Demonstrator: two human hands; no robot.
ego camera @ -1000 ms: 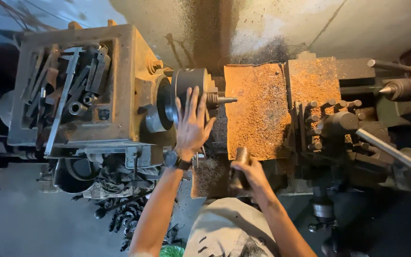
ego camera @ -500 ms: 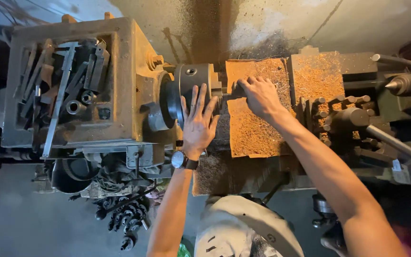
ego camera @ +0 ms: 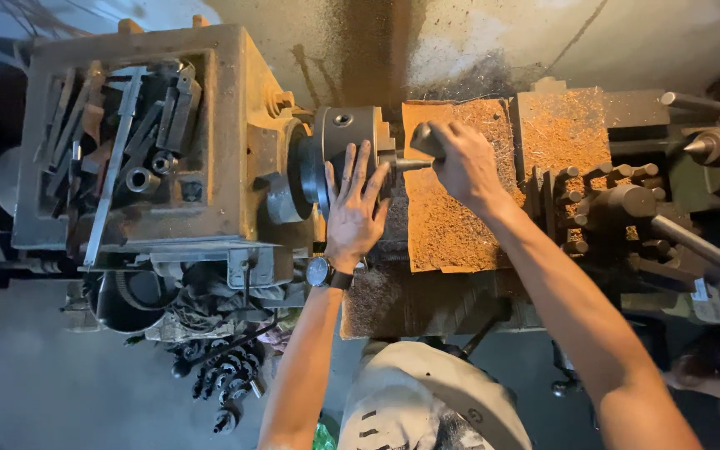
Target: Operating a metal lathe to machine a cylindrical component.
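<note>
At the middle of the old lathe, the left hand [ego camera: 353,204] is lying flat with fingers spread against the round chuck [ego camera: 345,146], its grip released. The right hand [ego camera: 462,162] is clenching a dark metal tool [ego camera: 425,138] and is holding it just beside the short rod [ego camera: 410,165] sticking out of the chuck. A chip-covered sheet of cardboard [ego camera: 452,225] is lying under that hand, and a tray of tools [ego camera: 114,142] is sitting on the headstock.

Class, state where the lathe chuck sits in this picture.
In the head view, the lathe chuck lies centre-left, under the left hand, between the tool-filled headstock tray and the chip-covered cardboard.
</note>
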